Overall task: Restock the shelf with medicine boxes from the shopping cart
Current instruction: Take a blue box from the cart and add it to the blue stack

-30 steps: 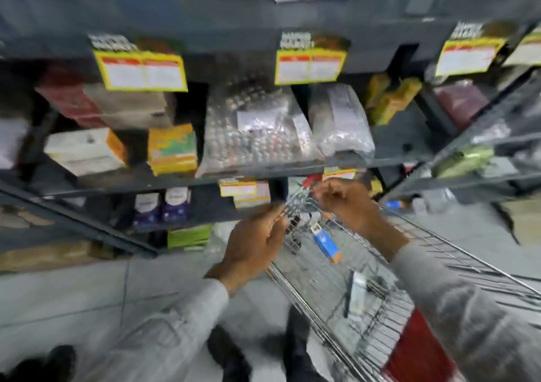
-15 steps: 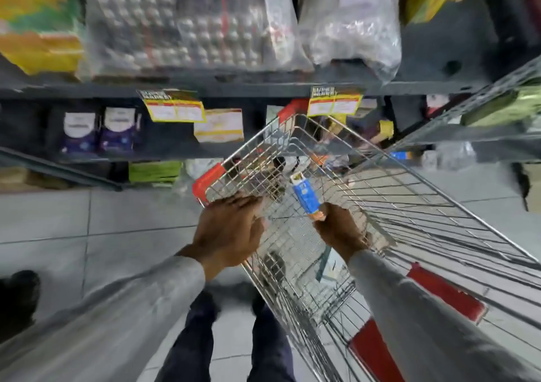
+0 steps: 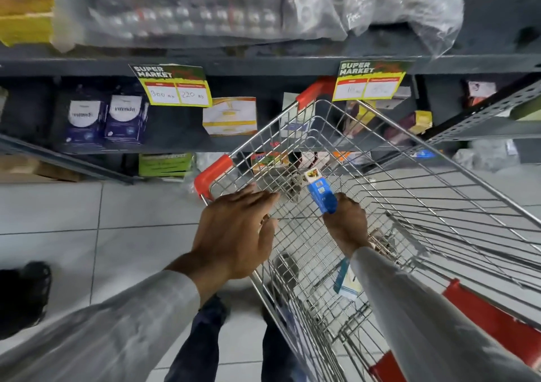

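Note:
A wire shopping cart (image 3: 415, 194) with red corner guards stands against the grey shelf (image 3: 263, 65). My right hand (image 3: 348, 226) is inside the basket, shut on a small blue medicine box (image 3: 320, 195) that sticks up out of my fist. My left hand (image 3: 237, 235) rests flat on the cart's near rim with its fingers spread, holding nothing. Another box, white and teal (image 3: 347, 279), lies lower in the basket beside my right sleeve. More boxes (image 3: 269, 159) show through the wire at the cart's far end.
Two dark blue boxes (image 3: 106, 119) and a white and gold box (image 3: 229, 116) stand on the lower shelf behind yellow price tags (image 3: 175, 87). Plastic bags of blister packs (image 3: 205, 6) fill the shelf above. A black shoe (image 3: 25, 293) is on the tiled floor at the left.
The view has tilted down from the upper shelves to the cart. My right hand has dropped from the cart's far rim into the basket with the blue box; my left hand has opened on the rim.

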### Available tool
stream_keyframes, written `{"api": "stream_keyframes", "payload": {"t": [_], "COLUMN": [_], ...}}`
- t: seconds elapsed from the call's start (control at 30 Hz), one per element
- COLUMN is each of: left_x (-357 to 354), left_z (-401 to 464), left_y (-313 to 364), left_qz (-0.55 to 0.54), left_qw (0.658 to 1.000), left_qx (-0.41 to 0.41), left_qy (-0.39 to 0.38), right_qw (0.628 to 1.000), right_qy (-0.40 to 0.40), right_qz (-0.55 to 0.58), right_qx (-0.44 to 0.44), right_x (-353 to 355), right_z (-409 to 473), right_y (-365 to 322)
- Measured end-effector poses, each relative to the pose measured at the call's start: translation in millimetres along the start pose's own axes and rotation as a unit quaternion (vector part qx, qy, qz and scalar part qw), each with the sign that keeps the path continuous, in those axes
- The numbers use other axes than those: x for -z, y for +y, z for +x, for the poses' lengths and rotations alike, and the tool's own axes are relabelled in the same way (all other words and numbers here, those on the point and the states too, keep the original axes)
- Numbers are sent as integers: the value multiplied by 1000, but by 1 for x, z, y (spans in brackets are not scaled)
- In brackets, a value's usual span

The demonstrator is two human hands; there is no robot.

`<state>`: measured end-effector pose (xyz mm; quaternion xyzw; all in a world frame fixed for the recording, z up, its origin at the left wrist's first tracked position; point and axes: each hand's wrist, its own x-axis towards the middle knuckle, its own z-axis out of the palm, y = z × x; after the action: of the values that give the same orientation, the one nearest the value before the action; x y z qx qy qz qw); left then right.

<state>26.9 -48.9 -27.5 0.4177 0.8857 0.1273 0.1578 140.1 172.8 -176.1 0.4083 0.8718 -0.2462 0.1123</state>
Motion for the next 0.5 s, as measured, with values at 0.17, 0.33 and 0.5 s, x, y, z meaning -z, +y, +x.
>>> {"api": "stream_keyframes", "payload": {"t": [0.17, 0.33, 0.5], "left_x": [4, 51, 153], "left_z": [-5, -19, -57], "left_y": [6, 18, 22], "left_qz": [-5, -90, -135], "left_qw": [1000, 996, 983], "left_qx": [5, 3, -5], "left_qy": [-10, 15, 125], "right_qw": [998, 982, 955], "right_qy": [30, 99, 187], "right_qz": [0, -47, -13], "right_qx": [56, 154, 229], "right_x": [49, 147, 256], "right_z": [-39, -102, -178], "right_y": [-21, -54, -111]}}
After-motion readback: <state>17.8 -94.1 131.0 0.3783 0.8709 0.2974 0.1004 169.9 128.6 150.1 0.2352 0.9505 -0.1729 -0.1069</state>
